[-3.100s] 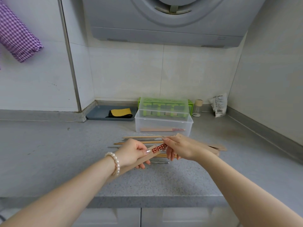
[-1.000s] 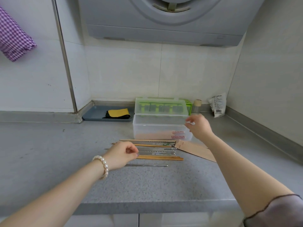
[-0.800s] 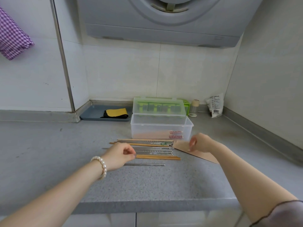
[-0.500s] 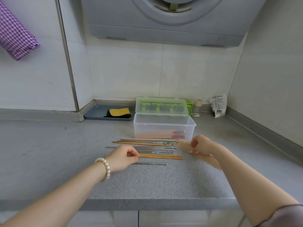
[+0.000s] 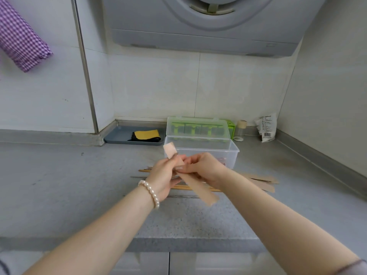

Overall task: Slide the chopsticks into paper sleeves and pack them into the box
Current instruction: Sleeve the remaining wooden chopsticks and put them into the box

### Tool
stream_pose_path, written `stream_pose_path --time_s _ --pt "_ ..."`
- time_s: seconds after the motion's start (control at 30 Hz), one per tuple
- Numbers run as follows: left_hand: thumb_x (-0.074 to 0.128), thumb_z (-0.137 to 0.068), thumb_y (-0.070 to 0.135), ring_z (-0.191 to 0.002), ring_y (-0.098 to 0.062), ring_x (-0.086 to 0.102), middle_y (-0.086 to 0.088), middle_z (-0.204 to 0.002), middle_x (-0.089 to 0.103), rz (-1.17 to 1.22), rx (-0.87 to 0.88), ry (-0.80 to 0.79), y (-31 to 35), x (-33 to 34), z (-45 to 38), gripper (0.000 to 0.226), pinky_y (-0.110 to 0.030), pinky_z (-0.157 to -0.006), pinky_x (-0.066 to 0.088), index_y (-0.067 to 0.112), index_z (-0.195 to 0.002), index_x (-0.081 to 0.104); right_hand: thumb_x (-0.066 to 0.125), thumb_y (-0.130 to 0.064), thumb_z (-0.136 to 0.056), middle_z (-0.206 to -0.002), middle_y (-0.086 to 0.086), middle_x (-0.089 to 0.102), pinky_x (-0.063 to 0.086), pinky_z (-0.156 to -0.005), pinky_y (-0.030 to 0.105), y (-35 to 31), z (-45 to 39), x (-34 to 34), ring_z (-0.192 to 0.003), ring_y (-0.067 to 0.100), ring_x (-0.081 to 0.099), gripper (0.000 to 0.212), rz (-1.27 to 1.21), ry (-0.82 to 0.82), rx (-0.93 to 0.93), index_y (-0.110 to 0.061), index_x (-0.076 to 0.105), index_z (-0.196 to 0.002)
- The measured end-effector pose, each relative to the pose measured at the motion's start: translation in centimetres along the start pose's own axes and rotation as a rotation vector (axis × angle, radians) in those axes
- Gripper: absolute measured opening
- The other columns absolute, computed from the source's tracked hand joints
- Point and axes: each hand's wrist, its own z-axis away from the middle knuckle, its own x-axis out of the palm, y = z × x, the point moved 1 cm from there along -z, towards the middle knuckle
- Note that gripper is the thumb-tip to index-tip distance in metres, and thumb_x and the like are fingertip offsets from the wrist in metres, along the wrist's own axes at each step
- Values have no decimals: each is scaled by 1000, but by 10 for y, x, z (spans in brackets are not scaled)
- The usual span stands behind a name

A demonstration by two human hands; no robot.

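- My left hand (image 5: pixel 161 178) has its fingers (image 5: pixel 172 158) curled round the upper part of a brown paper sleeve (image 5: pixel 193 183), and a thin dark tip seems to poke out beside them; I cannot tell for sure whether that is a chopstick already in my grip.
- My right hand (image 5: pixel 202 168) pinches the same sleeve from the other side, near its middle, so both hands are closed on the paper and almost touching each other.
- The sleeve slants in the air above the counter (image 5: pixel 79 195), its far end up toward the box (image 5: pixel 231 153), its near end down toward me.
- To do this step well, I judge I should pinch the mouth lightly so it bows open, not flat.
- Thin paper will likely crumple or tear if I squeeze hard or push at an angle, so the sticks should go in along the sleeve's own line.
- The loose chopsticks (image 5: pixel 184 188) lie in a row on the counter just under my hands, wooden and metal mixed; I would pick a matched pair.
- More sleeves (image 5: pixel 264 184) lie to the right of them, partly hidden by my right arm.
- The clear box stands open just behind, lid up, with something red-patterned inside that is too blurred to name.
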Motion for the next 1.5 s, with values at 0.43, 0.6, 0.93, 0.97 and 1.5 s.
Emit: stream_pose_path --time_s 0.43,0.6,0.93,0.97,1.5 --pt "55 -91 16 -44 -12 53 -5 -63 54 -18 -183 135 12 -63 5 18 -23 -40 49 2 -99 62 74 -22 -79 -74 -5 61 49 -73 26 59 -29 -48 -78 16 57 11 719 166 63 -13 69 -83" --pt "54 -91 13 -47 -13 55 -8 -67 56 -193 -310 1 0 -68 5 18 -29 -45 52 0 -103 59 73 -22 -80 -70 -10 56 41 -60 19 61 -30 -48 -73 13 54 10 771 159 11 -17 65 -79" --pt "49 -94 14 -92 -33 68 -21 -97 69 -317 -317 14 -12 -58 2 19 -44 -82 55 -2 -98 59 58 -12 -91 -105 9 69 47 -87 28 66 -47 -59 -98 24 60 17 746 381 57 -9 71 -102" --pt "49 -94 13 -93 -34 67 -22 -99 68 -295 -311 25 -13 -56 0 17 -45 -84 54 -1 -95 59 58 -12 -91 -107 10 68 48 -87 28 67 -49 -59 -99 24 61 18 740 379 54 -8 70 -103" --pt "48 -95 16 -63 -25 68 -17 -76 70 -215 -284 36 -16 -60 -1 20 -35 -57 58 -2 -98 58 78 -24 -74 -71 -4 62 49 -81 33 60 -49 -58 -73 15 55 17 710 180 6 -19 63 -67"
